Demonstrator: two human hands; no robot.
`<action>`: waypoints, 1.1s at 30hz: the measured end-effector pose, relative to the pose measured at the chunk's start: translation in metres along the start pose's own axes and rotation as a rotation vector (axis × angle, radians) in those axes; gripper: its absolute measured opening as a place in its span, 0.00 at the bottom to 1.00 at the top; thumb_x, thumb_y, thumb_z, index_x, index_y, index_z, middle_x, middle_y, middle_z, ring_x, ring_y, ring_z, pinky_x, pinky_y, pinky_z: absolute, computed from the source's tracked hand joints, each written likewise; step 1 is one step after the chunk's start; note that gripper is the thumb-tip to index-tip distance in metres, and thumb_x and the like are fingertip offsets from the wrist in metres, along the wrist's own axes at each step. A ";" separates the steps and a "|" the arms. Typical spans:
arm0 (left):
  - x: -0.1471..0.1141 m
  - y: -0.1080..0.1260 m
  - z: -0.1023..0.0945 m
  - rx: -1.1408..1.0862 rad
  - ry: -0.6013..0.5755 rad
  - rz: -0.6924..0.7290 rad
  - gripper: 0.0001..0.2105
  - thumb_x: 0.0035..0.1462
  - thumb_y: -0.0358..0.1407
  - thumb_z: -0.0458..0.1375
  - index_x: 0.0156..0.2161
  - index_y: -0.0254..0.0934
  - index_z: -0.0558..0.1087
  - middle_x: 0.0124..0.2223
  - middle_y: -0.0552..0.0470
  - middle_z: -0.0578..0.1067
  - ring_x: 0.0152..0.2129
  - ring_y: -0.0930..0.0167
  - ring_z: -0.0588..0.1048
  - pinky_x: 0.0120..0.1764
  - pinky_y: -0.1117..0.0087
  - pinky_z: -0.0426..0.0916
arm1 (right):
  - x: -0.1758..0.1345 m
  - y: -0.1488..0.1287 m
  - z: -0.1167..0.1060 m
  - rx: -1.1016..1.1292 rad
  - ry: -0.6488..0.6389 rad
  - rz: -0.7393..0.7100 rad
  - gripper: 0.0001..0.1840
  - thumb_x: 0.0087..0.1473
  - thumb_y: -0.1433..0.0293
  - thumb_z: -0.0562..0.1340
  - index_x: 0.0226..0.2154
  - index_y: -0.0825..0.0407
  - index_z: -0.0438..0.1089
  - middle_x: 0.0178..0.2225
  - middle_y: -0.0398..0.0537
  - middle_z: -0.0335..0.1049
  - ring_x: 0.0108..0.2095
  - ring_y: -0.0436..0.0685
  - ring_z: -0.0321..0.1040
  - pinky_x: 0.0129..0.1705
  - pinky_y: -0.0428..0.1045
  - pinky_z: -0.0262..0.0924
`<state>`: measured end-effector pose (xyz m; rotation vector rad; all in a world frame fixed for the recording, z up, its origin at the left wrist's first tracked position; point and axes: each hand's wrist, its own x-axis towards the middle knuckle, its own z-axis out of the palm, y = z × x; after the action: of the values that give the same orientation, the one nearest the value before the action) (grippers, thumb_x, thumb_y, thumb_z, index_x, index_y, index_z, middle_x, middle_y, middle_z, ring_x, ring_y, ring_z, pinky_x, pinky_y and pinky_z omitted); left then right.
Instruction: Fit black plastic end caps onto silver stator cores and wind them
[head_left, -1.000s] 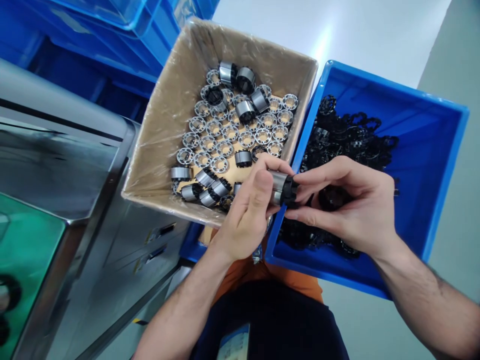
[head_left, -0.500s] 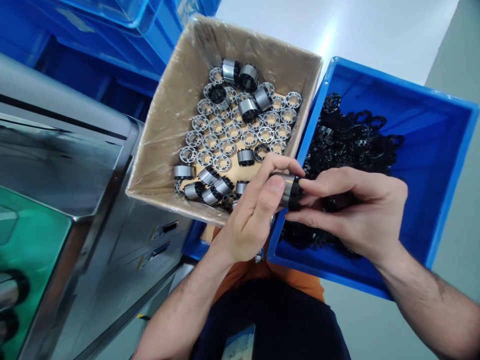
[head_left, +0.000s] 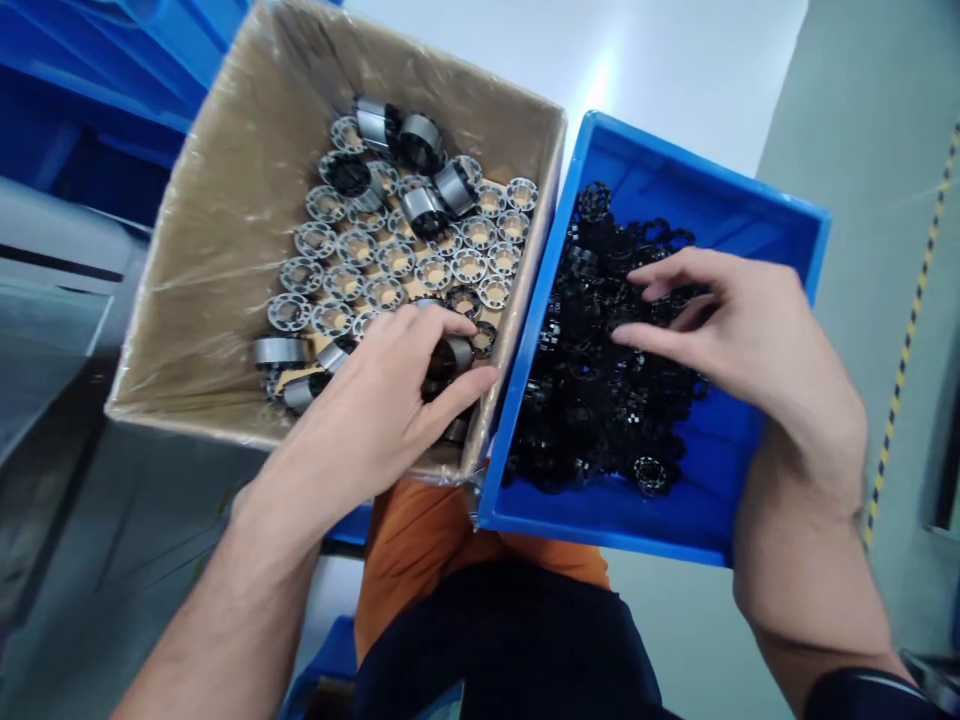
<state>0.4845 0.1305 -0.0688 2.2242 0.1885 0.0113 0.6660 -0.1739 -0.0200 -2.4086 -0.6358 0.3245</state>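
Inside the cardboard box (head_left: 187,250), my left hand (head_left: 397,385) is low, its thumb and forefinger apart around a stator core (head_left: 452,357) with black end pieces; the other fingers are partly hidden. The core seems to sit among the others rather than in a grip. My right hand (head_left: 735,325) hovers over black plastic rings (head_left: 600,370) heaped in a blue bin (head_left: 772,225), thumb and fingers apart, nothing visible between them. Bare silver cores (head_left: 394,258) stand in rows in the box, with several black-capped cores (head_left: 420,143) lying on top.
Clear plastic film lines the box, which stands against the bin's left wall. Blue crates (head_left: 150,60) are stacked at the upper left beside a metal machine (head_left: 60,260). A white tabletop (head_left: 675,60) lies behind. Yellow-black tape (head_left: 911,330) marks the floor at right.
My hands have parted from the core they both held. The left went down into the box with it; the right moved over the black rings. The view has shifted right.
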 end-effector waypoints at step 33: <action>0.008 0.032 -0.001 -1.040 0.205 -0.295 0.15 0.64 0.40 0.77 0.53 0.44 0.84 0.65 0.46 0.88 0.56 0.56 0.90 0.34 0.66 0.82 | 0.003 0.013 0.004 0.149 -0.202 0.095 0.07 0.63 0.64 0.72 0.42 0.46 0.87 0.34 0.46 0.86 0.24 0.56 0.75 0.30 0.55 0.69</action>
<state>0.4963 0.1134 -0.0435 1.1435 0.4932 0.1435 0.6718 -0.1792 -0.0307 -2.2840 -0.5643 0.6385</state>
